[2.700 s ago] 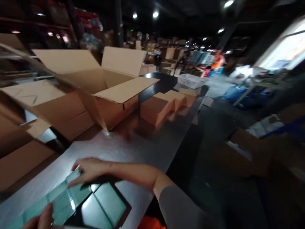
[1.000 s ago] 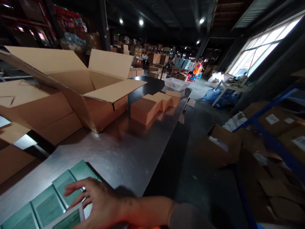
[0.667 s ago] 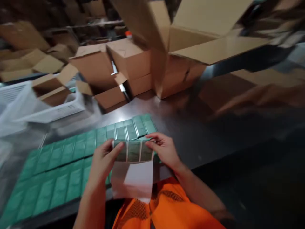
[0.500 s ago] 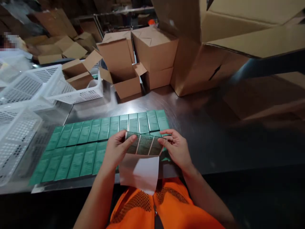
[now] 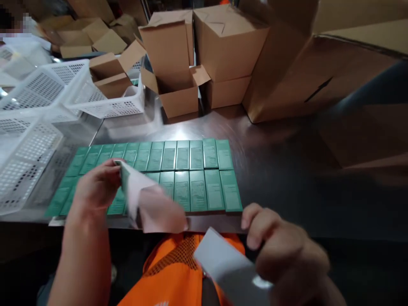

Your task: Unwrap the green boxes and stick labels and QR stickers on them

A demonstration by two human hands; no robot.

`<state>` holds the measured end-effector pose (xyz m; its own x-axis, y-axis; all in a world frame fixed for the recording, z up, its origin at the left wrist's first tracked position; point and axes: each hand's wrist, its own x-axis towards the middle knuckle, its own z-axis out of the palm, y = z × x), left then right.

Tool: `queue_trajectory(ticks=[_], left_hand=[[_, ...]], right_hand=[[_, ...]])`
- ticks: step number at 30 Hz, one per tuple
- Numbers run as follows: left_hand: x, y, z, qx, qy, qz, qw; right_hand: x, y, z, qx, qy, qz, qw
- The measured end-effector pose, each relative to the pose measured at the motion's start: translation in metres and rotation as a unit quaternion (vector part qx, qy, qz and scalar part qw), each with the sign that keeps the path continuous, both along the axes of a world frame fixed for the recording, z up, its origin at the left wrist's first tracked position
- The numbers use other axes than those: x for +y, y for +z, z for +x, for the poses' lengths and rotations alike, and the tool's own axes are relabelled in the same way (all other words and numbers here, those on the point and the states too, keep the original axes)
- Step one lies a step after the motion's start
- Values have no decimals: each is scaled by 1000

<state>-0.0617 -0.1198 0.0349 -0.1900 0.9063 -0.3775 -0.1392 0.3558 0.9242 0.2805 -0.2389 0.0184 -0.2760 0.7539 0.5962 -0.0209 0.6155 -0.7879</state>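
A dark steel table (image 5: 287, 170) bears two rows of flat green cartons (image 5: 178, 170). Over their left part, the left hand (image 5: 95, 189) grips a blurred white label sheet (image 5: 149, 204). Nearer than the rows, the right hand (image 5: 283, 250) clasps a pale sheet (image 5: 223, 263).

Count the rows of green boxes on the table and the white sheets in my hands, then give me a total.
Rows of green boxes on the table: 2
White sheets: 2, the left sheet in the left hand, the right sheet in the right hand
Total: 4
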Motion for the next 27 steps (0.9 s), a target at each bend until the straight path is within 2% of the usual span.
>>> queue_trajectory(ticks=[2,5,6,8,11,14,17,20,23,27], left_hand=[[-5,8,1,27,-70,-45,996],[-20,5,35,124,-249,-107,955],[-27,0,51,158,-293,-102,937],[-38,-13,82,210,-341,-51,915],[-50,-31,111,240,-384,9,892],[-55,-43,122,258,-429,12,866],[-58,-51,128,282,-454,27,845],[-61,-58,135,282,-450,32,846],[-63,-63,142,289,-444,-1,848],[-63,-65,146,325,-470,-38,820]], right_hand=[[18,6,15,39,31,-53,997],[60,6,29,9,24,-211,977],[73,4,31,-1,23,-270,963],[92,-3,30,-13,30,-364,931],[108,-15,25,-25,58,-436,898],[113,-27,21,-18,84,-456,886],[113,-41,19,-15,72,-444,893],[111,-56,19,-41,37,-411,910],[105,-66,18,-109,-19,-358,927],[99,-73,14,-201,-82,-286,933]])
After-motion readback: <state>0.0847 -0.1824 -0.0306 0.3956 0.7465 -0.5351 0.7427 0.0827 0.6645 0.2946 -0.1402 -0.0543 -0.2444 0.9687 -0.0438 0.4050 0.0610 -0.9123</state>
